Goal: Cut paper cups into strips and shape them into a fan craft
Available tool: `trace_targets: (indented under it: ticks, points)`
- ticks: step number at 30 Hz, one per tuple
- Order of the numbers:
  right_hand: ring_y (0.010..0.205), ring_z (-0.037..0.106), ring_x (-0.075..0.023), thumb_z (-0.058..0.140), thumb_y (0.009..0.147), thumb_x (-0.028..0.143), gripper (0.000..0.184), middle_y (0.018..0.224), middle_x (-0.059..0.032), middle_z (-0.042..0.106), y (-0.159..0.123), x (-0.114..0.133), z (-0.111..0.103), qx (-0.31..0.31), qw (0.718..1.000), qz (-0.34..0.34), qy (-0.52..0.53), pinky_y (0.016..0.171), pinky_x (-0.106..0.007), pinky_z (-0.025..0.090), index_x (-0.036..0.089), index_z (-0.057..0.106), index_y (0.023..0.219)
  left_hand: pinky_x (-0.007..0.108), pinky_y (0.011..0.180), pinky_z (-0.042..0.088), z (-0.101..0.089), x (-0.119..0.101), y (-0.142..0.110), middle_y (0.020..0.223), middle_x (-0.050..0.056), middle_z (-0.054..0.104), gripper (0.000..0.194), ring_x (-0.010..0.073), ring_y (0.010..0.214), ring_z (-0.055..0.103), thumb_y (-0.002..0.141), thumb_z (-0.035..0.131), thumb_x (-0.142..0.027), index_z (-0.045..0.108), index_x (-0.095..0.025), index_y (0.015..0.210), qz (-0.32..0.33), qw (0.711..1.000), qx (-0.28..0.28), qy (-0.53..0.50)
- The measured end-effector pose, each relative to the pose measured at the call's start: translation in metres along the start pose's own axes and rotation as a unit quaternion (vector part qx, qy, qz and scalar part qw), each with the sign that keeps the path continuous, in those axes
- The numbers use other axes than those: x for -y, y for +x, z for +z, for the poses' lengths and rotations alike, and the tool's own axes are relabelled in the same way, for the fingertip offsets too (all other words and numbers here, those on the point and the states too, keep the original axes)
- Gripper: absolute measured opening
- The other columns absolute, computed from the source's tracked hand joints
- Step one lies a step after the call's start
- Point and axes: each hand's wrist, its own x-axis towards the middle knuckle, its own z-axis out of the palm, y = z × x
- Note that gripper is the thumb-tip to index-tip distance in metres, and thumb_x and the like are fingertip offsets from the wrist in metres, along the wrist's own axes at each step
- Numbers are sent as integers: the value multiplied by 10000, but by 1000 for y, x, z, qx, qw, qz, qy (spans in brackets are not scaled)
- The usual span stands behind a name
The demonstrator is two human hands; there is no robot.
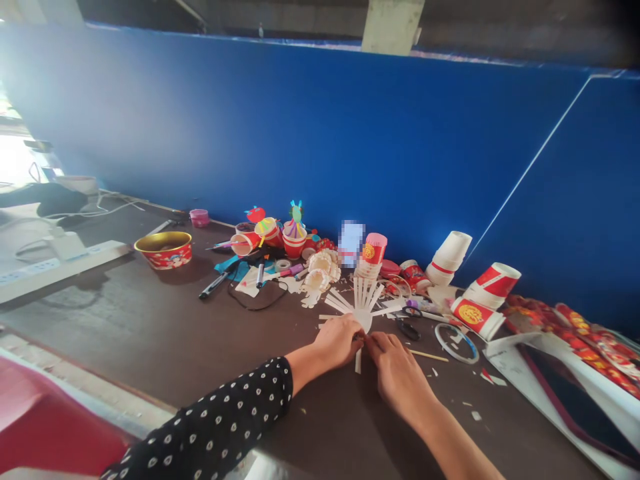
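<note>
A white paper cup cut into strips (363, 321) lies spread like a fan, its strips pointing out from a round base. My left hand (337, 341) grips its near left edge, thumb and fingers closed together. From the other side, my right hand (397, 370) has its fingers bent and closed at the near edge, close to the left fingertips. My fingers hide the strips they hold, while one strip hangs out below them. Right of the cup lie black-handled scissors (409, 329) and a thin wooden stick (429, 356).
Stacked paper cups (445, 259) stand at the back right, near a ring (456, 343) and a phone (575, 400). Markers (214, 285) and decorated cups (295, 241) crowd the back. A red and gold bowl (164, 252) and power strip (65, 267) sit left. Paper scraps litter the right.
</note>
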Motion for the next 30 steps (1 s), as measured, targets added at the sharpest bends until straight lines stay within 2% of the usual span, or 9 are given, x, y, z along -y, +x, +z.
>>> trace_targets:
  ticks: [7, 13, 17, 20, 25, 30]
  points:
    - [1042, 467, -221, 333, 847, 82, 410, 1132, -107, 559, 0, 0, 2, -6, 1000, 1, 9, 880, -299, 382, 173, 555, 1179, 268, 749, 444, 6, 2, 6, 844, 54, 660, 172, 192, 810, 598, 763, 515, -224, 680, -176, 776, -18, 1000, 0, 20]
    - [1039, 521, -198, 350, 740, 5, 523, 1129, -107, 604, 2, -9, 5, -34, 997, 7, 63, 916, -283, 384, 127, 540, 1211, 281, 761, 445, 7, 3, 7, 820, 56, 659, 206, 196, 802, 599, 771, 481, -219, 679, -174, 740, -11, 999, 6, 35]
    - [1077, 539, -184, 368, 704, 7, 552, 1159, -80, 621, 1, -13, 3, -42, 995, 18, 91, 938, -286, 389, 152, 549, 1205, 297, 770, 443, 7, 3, 9, 815, 70, 657, 227, 210, 818, 601, 769, 463, -201, 667, -163, 677, -6, 999, 16, 44]
    - [1079, 540, -193, 383, 720, 21, 515, 1168, -88, 619, 0, -10, 1, -29, 997, -10, 66, 941, -281, 389, 153, 582, 1176, 282, 745, 446, 4, 1, 8, 795, 66, 656, 239, 201, 794, 601, 776, 454, -214, 664, -165, 672, -7, 999, 16, 44]
    - [1057, 532, -212, 353, 803, 60, 449, 1162, -98, 616, -1, -3, -1, -16, 1000, -10, 25, 898, -280, 410, 148, 578, 1182, 274, 724, 448, 0, -4, 4, 805, 64, 659, 226, 199, 783, 604, 769, 459, -225, 658, -170, 678, -23, 999, 10, 36]
    - [1071, 505, -225, 335, 832, 74, 445, 1187, -91, 591, -1, -2, -1, -4, 1000, -3, 17, 887, -308, 407, 164, 555, 1208, 270, 735, 444, 0, -7, 2, 882, 63, 655, 231, 202, 827, 603, 715, 459, -155, 635, -175, 863, -69, 997, -16, 23]
